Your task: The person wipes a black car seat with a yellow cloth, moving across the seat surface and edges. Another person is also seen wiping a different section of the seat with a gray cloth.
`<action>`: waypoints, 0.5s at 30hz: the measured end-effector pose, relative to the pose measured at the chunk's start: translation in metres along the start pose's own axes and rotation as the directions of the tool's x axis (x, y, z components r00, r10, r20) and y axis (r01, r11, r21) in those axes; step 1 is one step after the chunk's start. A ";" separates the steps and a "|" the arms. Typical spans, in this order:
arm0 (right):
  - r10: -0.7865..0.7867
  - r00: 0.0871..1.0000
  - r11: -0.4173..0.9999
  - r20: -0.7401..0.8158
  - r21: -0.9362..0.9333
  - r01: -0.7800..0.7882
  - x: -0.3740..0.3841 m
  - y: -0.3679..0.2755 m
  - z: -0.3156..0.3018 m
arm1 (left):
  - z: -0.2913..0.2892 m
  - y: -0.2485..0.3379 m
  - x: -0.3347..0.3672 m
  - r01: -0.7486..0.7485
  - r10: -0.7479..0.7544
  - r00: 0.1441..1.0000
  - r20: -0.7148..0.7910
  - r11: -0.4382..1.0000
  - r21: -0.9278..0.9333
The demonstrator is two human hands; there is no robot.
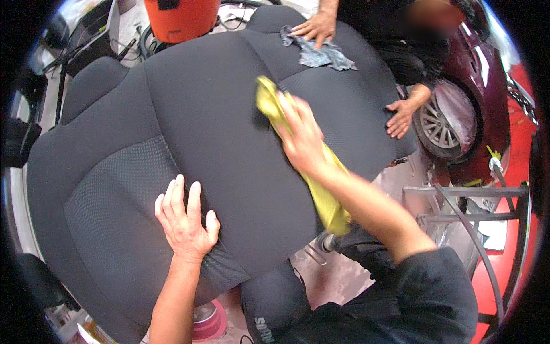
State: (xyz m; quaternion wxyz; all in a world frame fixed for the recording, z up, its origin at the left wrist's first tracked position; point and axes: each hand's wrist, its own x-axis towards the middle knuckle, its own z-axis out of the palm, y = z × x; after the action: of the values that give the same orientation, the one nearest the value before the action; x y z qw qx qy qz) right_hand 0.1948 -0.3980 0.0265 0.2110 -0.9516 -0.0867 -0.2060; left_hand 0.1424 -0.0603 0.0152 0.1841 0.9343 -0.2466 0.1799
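A large dark grey fabric car seat back (pixel 229 143) lies in front of me, with stitched seams and textured panels. My left hand (pixel 186 221) rests on it with fingers stretched out, near the seam of the left textured panel. A yellow cloth (pixel 329 200) is under my right hand (pixel 301 137), which presses it on the middle of the seat back. One end of the cloth sticks out beyond my fingers; the rest trails along under my forearm. The fingertips are slightly blurred.
Across the seat, a co-worker's hand (pixel 315 28) presses a blue-grey cloth (pixel 323 56); their other hand (pixel 401 118) lies at its right edge. An orange bucket-like container (pixel 180 20) stands behind. At right are a maroon car (pixel 487 86) and a metal frame (pixel 467 218). A pink tub (pixel 209 321) sits below.
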 end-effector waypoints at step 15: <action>0.311 0.257 0.944 0.915 -0.328 0.026 -0.121 0.019 -0.152 | -0.006 -0.005 -0.007 0.024 -0.026 0.999 -0.042 0.998 -0.051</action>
State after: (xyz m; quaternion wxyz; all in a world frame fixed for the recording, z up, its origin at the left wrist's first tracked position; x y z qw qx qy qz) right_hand 0.0362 -0.4911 0.0932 -0.0017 -0.9041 -0.0793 0.4199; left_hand 0.1380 -0.0510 0.0157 0.2152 0.9283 -0.2352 0.1913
